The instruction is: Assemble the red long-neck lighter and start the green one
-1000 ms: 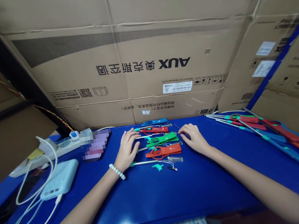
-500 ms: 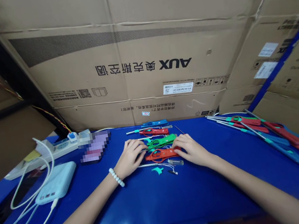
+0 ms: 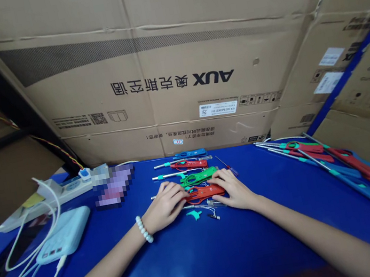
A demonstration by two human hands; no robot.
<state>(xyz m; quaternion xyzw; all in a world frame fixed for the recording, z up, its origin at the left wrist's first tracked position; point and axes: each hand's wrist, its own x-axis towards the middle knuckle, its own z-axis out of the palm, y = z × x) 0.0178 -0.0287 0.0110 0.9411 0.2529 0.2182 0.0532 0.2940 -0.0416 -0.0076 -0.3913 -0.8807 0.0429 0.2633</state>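
Note:
My left hand (image 3: pixel 166 205), with a white bead bracelet at its wrist, and my right hand (image 3: pixel 230 189) both rest on the ends of an orange plastic lighter shell (image 3: pixel 204 192) lying flat on the blue table (image 3: pixel 205 254). Fingers of both hands curl over it. Just behind it lie a green shell (image 3: pixel 199 176), a red one (image 3: pixel 188 164) and a blue one (image 3: pixel 190 154), each with a thin metal tube. A loose teal trigger piece (image 3: pixel 194 214) and a small clear part with wires (image 3: pixel 212 204) lie in front of the hands.
A bundle of long red and blue lighters (image 3: pixel 340 167) lies at the right. At the left are a blurred phone (image 3: pixel 111 186), a pale blue power bank (image 3: pixel 63 233) with white cables and a power strip (image 3: pixel 43 200). Large cardboard boxes (image 3: pixel 166 70) wall off the back.
Both hands drew nearer to me and closed in from the sides onto the orange shell. The camera view shifted slightly.

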